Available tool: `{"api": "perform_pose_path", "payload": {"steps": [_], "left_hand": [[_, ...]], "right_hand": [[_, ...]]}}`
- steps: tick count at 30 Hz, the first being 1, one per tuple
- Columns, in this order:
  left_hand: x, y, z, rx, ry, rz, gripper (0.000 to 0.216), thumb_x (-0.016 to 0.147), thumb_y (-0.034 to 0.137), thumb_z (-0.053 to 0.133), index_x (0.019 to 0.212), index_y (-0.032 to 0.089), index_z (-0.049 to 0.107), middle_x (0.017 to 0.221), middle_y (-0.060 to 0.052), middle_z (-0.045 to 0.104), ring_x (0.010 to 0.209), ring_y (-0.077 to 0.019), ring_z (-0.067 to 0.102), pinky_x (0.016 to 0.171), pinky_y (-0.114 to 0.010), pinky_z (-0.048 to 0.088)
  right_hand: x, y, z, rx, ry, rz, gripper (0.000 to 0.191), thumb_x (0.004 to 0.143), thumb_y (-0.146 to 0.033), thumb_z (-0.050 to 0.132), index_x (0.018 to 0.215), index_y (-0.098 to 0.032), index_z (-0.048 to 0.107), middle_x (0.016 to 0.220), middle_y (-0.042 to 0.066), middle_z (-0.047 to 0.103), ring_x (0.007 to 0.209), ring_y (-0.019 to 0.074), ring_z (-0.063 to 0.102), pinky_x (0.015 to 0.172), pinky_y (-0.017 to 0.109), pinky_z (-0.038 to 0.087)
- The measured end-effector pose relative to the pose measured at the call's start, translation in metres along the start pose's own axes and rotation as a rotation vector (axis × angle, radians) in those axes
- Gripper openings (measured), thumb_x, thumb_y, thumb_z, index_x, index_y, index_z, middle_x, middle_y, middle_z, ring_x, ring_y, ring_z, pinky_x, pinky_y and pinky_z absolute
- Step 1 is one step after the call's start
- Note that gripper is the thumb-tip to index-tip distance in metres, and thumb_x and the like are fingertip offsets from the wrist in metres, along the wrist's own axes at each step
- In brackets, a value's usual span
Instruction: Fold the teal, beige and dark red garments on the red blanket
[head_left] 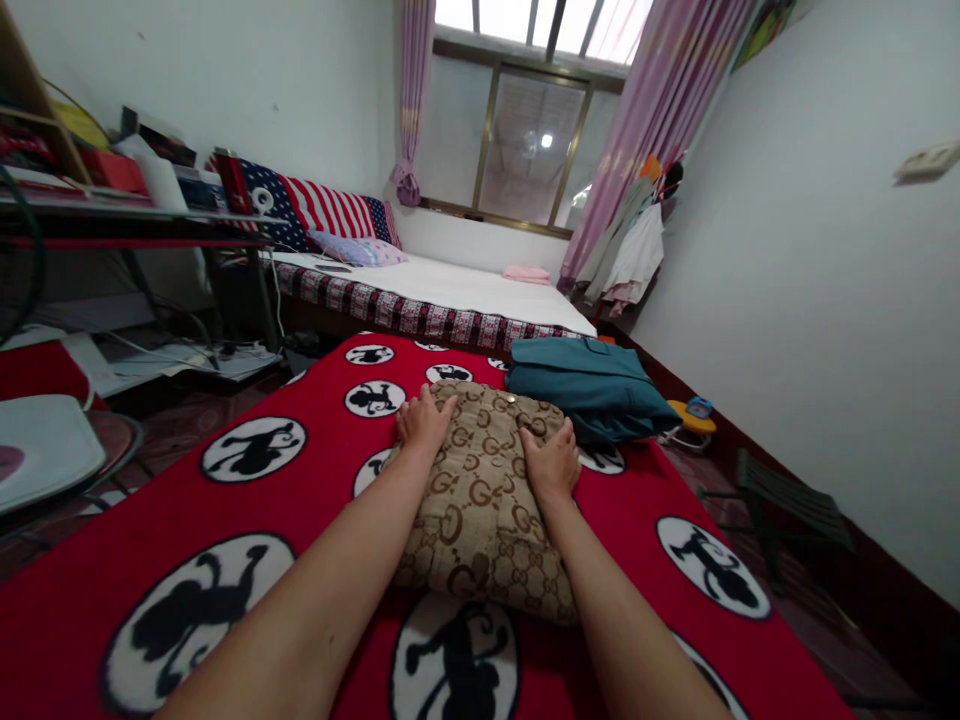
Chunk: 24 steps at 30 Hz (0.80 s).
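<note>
A folded tan jacket (pixel 480 470) with a brown letter print lies on the red blanket in front of me. It has a shiny button near its far edge. My left hand (pixel 426 425) grips its far left side, with the thumb on top and the fingers over the outer edge. On the far right side, my right hand (pixel 553 462) holds it in the same way, fingers curled along the edge. Just beyond the right hand lies a folded teal garment (pixel 589 385), apart from my fingers. The jacket's underside is hidden.
The red blanket (pixel 315 530) with white circles and black monkey figures covers the bed. Behind stands another bed (pixel 465 285) with pillows. A cluttered desk (pixel 225 225) and a chair (pixel 45 450) are left; a dark folding stool (pixel 787 500) and yellow stool (pixel 690 420) are right.
</note>
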<state>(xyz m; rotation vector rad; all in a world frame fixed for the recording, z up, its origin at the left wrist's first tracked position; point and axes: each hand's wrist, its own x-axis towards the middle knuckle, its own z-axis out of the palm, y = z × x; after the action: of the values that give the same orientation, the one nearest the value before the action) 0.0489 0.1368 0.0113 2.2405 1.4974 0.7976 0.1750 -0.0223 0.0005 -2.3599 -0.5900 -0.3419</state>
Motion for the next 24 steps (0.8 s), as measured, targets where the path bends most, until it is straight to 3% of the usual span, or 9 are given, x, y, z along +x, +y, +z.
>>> {"api": "perform_pose_path", "payload": {"steps": [7, 11, 15, 20, 22, 24], "left_hand": [[-0.001, 0.001, -0.005, -0.151, -0.013, -0.075, 0.082, 0.082, 0.064, 0.053, 0.140, 0.009, 0.038, 0.117, -0.027, 0.064, 0.109, -0.0389, 0.062, 0.084, -0.042, 0.046], [0.000, -0.001, -0.006, -0.225, 0.001, -0.106, 0.090, 0.076, 0.063, 0.062, 0.141, 0.007, 0.036, 0.123, -0.027, 0.061, 0.115, -0.0391, 0.059, 0.088, -0.041, 0.047], [-0.007, -0.003, -0.014, -0.387, 0.017, -0.104, 0.089, 0.071, 0.050, 0.073, 0.140, 0.006, 0.039, 0.133, -0.026, 0.055, 0.123, -0.0369, 0.054, 0.097, -0.041, 0.045], [-0.024, -0.012, -0.041, -0.849, -0.105, -0.109, 0.064, 0.060, 0.034, 0.082, 0.116, 0.012, 0.061, 0.107, -0.014, 0.072, 0.101, -0.0297, 0.067, 0.087, -0.041, 0.054], [-0.028, -0.017, -0.059, -0.898, -0.143, -0.115, 0.057, 0.059, 0.035, 0.083, 0.107, 0.011, 0.065, 0.096, -0.011, 0.074, 0.090, -0.0280, 0.070, 0.080, -0.040, 0.057], [-0.027, -0.018, -0.086, -0.948, -0.099, -0.098, 0.054, 0.056, 0.036, 0.084, 0.101, 0.010, 0.067, 0.092, -0.010, 0.074, 0.085, -0.0265, 0.070, 0.078, -0.040, 0.058]], "right_hand": [[0.006, -0.002, -0.004, 0.063, 0.007, 0.124, 0.091, 0.077, -0.059, 0.061, 0.141, -0.001, 0.034, 0.126, 0.031, 0.057, 0.116, 0.0413, 0.056, 0.092, 0.046, 0.044], [0.006, -0.001, -0.007, 0.158, -0.035, 0.165, 0.092, 0.073, -0.057, 0.064, 0.141, -0.002, 0.035, 0.127, 0.032, 0.056, 0.116, 0.0412, 0.057, 0.092, 0.048, 0.045], [0.005, 0.005, -0.012, 0.375, -0.053, 0.171, 0.075, 0.065, -0.048, 0.072, 0.127, -0.008, 0.053, 0.121, 0.028, 0.062, 0.113, 0.0395, 0.059, 0.092, 0.048, 0.045], [0.008, 0.002, -0.029, 0.542, -0.164, 0.106, 0.040, 0.058, -0.032, 0.075, 0.092, -0.012, 0.069, 0.097, 0.015, 0.073, 0.093, 0.0320, 0.068, 0.080, 0.040, 0.053], [0.012, -0.012, -0.040, 0.618, -0.233, 0.086, 0.032, 0.056, -0.026, 0.075, 0.084, -0.011, 0.069, 0.085, 0.011, 0.074, 0.080, 0.0274, 0.070, 0.070, 0.036, 0.055], [0.020, -0.035, -0.055, 0.693, -0.277, 0.058, 0.031, 0.054, -0.022, 0.075, 0.083, -0.012, 0.069, 0.081, 0.006, 0.073, 0.072, 0.0228, 0.069, 0.066, 0.033, 0.055]]}}
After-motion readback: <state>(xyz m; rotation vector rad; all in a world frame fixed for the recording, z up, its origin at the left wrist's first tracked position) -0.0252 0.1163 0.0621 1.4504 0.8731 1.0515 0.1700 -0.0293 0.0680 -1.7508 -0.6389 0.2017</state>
